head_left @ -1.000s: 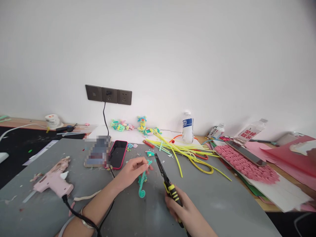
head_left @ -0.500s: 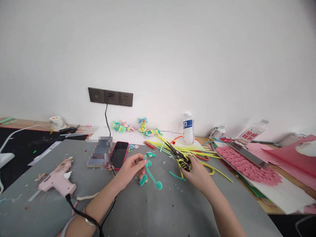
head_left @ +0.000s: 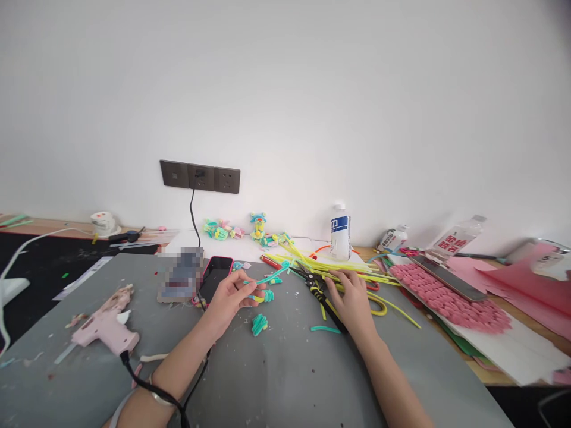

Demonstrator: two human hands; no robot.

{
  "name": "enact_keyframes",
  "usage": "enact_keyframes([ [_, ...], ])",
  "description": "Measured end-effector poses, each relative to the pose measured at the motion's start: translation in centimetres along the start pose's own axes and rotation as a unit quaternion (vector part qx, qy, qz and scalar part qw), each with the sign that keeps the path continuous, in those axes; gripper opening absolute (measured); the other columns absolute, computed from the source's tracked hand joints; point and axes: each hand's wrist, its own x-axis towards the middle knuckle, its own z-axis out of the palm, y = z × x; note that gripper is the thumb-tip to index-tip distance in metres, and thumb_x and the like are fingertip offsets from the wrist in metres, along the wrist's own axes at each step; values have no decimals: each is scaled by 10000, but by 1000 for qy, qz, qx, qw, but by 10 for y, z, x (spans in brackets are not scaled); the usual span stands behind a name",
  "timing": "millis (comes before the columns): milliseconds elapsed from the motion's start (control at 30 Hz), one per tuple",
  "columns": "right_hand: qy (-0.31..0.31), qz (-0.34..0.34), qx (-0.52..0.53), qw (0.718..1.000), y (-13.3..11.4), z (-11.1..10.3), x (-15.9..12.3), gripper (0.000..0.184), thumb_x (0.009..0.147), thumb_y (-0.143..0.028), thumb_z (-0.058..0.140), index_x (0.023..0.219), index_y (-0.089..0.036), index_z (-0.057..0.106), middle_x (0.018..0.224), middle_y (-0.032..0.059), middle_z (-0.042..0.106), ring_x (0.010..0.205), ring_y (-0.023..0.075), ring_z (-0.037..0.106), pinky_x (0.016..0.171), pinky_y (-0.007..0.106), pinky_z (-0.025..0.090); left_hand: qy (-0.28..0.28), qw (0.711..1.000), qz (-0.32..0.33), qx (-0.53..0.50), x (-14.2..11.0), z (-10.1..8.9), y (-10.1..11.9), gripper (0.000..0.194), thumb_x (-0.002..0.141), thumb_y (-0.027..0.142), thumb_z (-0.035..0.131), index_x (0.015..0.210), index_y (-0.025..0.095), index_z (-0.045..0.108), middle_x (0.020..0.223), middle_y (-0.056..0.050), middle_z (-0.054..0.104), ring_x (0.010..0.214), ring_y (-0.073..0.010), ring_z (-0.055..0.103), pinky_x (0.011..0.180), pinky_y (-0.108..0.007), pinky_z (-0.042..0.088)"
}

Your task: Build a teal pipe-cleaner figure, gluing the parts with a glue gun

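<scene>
My left hand [head_left: 228, 299] is closed in a pinch on a teal pipe cleaner [head_left: 270, 277] that sticks out to the right above the grey mat [head_left: 267, 368]. My right hand [head_left: 352, 301] lies open, fingers stretched over the pile of yellow pipe cleaners [head_left: 345, 273]. The black-and-yellow pliers [head_left: 319, 294] lie on the mat just left of that hand, released. A small teal coiled piece [head_left: 259, 324] and a short teal offcut [head_left: 325, 329] rest on the mat between my hands.
A pink glue gun [head_left: 104, 327] with a black cord lies at the left. A phone in a pink case [head_left: 215, 276] sits behind my left hand. Bottles [head_left: 339, 232], small pipe-cleaner figures [head_left: 256, 226], a pink sheet [head_left: 446, 300] and red paper [head_left: 530, 285] crowd the back and right.
My right hand carried the pliers to the yellow pile, set them down and opened over the pile. My left hand lifted the teal pipe cleaner; its coiled piece now lies on the mat.
</scene>
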Motion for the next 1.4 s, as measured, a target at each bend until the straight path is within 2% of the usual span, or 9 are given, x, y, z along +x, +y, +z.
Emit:
enact_keyframes([
  [133, -161, -16, 119, 980, -9, -36, -12, 251, 962, -350, 487, 926, -200, 685, 854, 76, 642, 760, 230, 598, 731, 348, 487, -8, 1000, 8, -3, 1, -3, -3, 371, 715, 435, 854, 743, 180, 586, 866, -53, 774, 808, -185, 745, 629, -222, 568],
  [267, -310, -31, 104, 945, -15, -49, -34, 95, 853, -192, 595, 854, -223, 685, 791, 30, 611, 700, 201, 584, 656, 298, 454, -11, 1000, 20, -17, 1, -5, -4, 340, 734, 441, 840, 789, 182, 627, 820, -35, 756, 796, -180, 739, 634, -221, 570],
  [467, -232, -90, 54, 967, -34, -19, -23, 171, 900, -162, 533, 765, -208, 628, 778, 41, 651, 744, 217, 617, 717, 330, 398, 15, 999, 45, -13, 0, -6, -2, 323, 718, 433, 851, 815, 176, 682, 779, -18, 728, 768, -165, 720, 650, -224, 570],
  [600, -125, -26, 123, 984, -64, -2, -1, 141, 922, -291, 552, 929, -200, 659, 727, 33, 613, 672, 214, 584, 677, 332, 404, 33, 998, 45, -3, -1, -5, 0, 372, 660, 462, 877, 787, 173, 682, 754, -34, 744, 709, -171, 718, 618, -238, 563],
  [667, -166, 6, 257, 952, -83, 1, 7, 202, 909, -375, 597, 1000, -202, 649, 683, 3, 574, 622, 194, 549, 626, 313, 414, 38, 998, 50, 0, -1, -5, 0, 372, 652, 470, 877, 767, 177, 678, 737, -32, 741, 707, -178, 718, 619, -245, 563],
  [867, -281, 123, 624, 719, -131, 17, 18, 328, 797, -495, 766, 885, -210, 632, 718, -7, 637, 621, 147, 583, 610, 273, 462, 29, 992, 111, 61, 2, -7, -8, 308, 687, 449, 845, 758, 171, 733, 764, -26, 684, 683, -153, 643, 603, -247, 546],
  [967, -302, 174, 683, 642, -139, 29, 25, 384, 747, -521, 809, 803, -199, 608, 637, -25, 640, 548, 117, 568, 583, 250, 454, 41, 984, 144, 96, 4, -10, -9, 279, 698, 422, 830, 768, 168, 737, 820, -32, 662, 638, -134, 578, 550, -239, 509],
  [1167, -328, 181, 686, 624, -128, 41, 31, 377, 724, -467, 850, 762, -177, 612, 586, -32, 642, 491, 99, 559, 536, 228, 444, 56, 960, 222, 158, 3, -15, -6, 200, 760, 344, 782, 710, 183, 674, 757, -22, 596, 742, -175, 568, 602, -239, 474],
  [1400, -335, 182, 693, 612, -117, 39, 28, 329, 757, -436, 836, 780, -180, 631, 596, -31, 655, 499, 107, 581, 546, 239, 473, 58, 950, 218, 217, 0, -16, -8, 120, 782, 298, 775, 770, 189, 726, 803, -33, 600, 706, -166, 553, 598, -249, 427],
])
